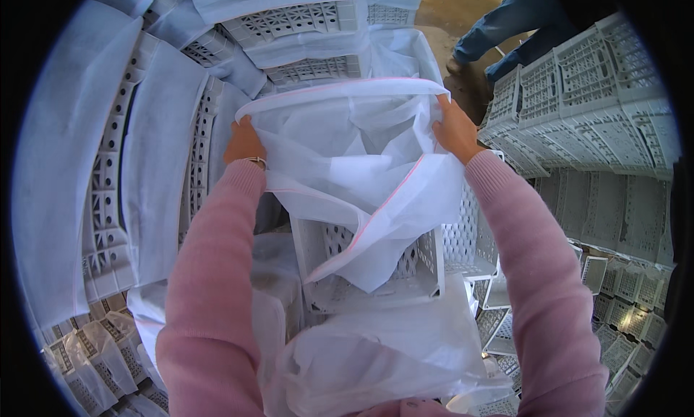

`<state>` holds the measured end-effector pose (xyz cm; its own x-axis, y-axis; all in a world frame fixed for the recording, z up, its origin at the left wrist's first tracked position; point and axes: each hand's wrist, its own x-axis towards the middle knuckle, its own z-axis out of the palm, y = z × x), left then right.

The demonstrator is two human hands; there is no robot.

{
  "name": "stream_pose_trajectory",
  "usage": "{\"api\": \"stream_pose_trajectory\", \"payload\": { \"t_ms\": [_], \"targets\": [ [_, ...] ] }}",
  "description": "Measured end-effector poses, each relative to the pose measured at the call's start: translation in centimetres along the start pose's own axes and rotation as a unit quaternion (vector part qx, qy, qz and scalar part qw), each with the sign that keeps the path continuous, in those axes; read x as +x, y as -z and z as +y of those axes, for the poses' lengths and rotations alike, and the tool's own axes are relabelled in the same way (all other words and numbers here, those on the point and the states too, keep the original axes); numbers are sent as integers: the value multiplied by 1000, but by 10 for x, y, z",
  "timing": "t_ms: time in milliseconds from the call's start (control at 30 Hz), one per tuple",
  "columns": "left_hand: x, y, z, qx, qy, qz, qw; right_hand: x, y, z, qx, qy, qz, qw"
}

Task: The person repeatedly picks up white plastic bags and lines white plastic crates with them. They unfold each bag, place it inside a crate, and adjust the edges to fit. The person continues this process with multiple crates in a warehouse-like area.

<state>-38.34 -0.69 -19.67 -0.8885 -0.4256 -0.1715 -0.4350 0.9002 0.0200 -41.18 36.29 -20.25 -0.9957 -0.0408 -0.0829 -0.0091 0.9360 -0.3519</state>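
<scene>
Both arms reach forward over a white plastic crate. A thin white fabric liner bag with a pink edge seam is spread between them, its mouth gaping. My left hand grips the bag's far left rim and wears a bracelet. At the far right rim my right hand pinches the hem. The near edge of the bag sags in folds and hangs partly over the crate, hiding much of its inside. More loose white fabric lies nearest to my body.
Stacked crates covered with white fabric rise at the left and ahead. Tall stacks of white plastic crates stand at the right, with more below. A person's legs in blue trousers are at the upper right, beside the stacks.
</scene>
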Motion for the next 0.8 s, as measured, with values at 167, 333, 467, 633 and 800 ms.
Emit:
{"api": "stream_pose_trajectory", "payload": {
  "t_ms": [167,333,467,633,800],
  "targets": [
    [40,-48,-12,-19,-13,3,1000,57,-35,7,71,-39,-57,995],
    [46,-91,-26,-68,8,-209,976,48,-80,50,366,-39,-176,913],
    [27,-97,-53,-151,114,-419,888,-39,-121,83,658,-227,-254,672],
    [45,-51,-78,-5,-47,-136,990,-82,-53,101,282,-243,-82,925],
    [-6,-19,8,-271,-299,27,915,-80,4,-9,138,298,127,936]
  ]
}}
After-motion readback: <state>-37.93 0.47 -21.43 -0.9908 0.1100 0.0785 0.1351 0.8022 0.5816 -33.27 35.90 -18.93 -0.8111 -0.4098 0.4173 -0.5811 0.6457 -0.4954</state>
